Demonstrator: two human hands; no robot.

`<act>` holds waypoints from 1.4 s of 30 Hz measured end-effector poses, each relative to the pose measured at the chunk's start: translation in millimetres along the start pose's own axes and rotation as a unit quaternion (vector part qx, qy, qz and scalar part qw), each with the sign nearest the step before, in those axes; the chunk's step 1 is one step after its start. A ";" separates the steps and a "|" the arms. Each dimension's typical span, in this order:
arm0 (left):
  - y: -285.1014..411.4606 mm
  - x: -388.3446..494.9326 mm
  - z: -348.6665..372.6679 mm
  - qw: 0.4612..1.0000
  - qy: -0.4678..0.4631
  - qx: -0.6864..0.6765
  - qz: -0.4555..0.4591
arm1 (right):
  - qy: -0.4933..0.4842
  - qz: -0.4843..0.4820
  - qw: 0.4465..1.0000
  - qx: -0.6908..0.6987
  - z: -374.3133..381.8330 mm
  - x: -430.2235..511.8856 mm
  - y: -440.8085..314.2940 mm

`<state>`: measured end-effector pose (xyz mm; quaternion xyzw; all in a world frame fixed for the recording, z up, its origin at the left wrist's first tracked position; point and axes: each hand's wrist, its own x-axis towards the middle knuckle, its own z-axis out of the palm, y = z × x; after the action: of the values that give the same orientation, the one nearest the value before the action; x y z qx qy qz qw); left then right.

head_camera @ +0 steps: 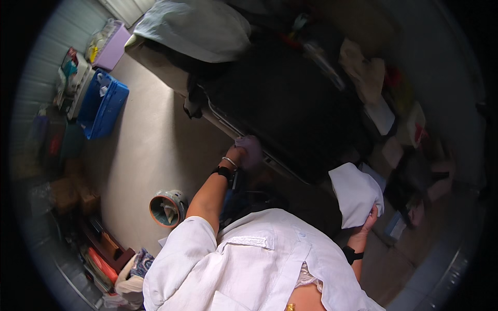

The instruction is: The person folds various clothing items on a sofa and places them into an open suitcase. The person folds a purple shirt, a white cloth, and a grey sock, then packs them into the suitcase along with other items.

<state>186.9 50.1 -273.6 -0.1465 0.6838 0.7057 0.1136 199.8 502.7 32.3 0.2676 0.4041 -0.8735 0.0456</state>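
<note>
My left hand [236, 153], with a bracelet and a black band at the wrist, is closed on a crumpled mauve cloth [250, 151] at the near edge of a large black padded surface [272, 105]. My right hand [369, 221] grips the lower right edge of a folded white cloth [354, 196], held out to the right beside that surface's near corner. The fingers under the white cloth are partly hidden. A pale grey-white fabric bundle [198, 29] lies on the far left end of the black surface.
On the floor at left stand a blue plastic crate [103, 105], a lilac bin [111, 46] and a round waste bin [167, 208]. Cardboard boxes [74, 194] are at lower left. Blurred cloths and packets [379, 116] lie along the right.
</note>
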 end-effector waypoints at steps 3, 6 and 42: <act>4.1 36.7 -2.4 0.951 0.046 -0.251 -0.176 | 0.019 -0.011 1.000 0.016 8.8 -13.4 2.5; 44.2 40.0 -4.5 0.833 -0.046 -0.506 -0.219 | 0.035 -0.058 0.998 0.019 9.9 -27.9 1.5; 303.0 172.0 13.9 0.891 -0.415 -0.182 0.016 | -0.009 -0.124 0.984 0.125 203.9 99.3 -17.6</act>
<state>-83.2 45.3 -53.2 0.1521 0.4362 0.8161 0.3473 22.1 379.1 102.3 0.2113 0.3214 -0.9183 -0.0935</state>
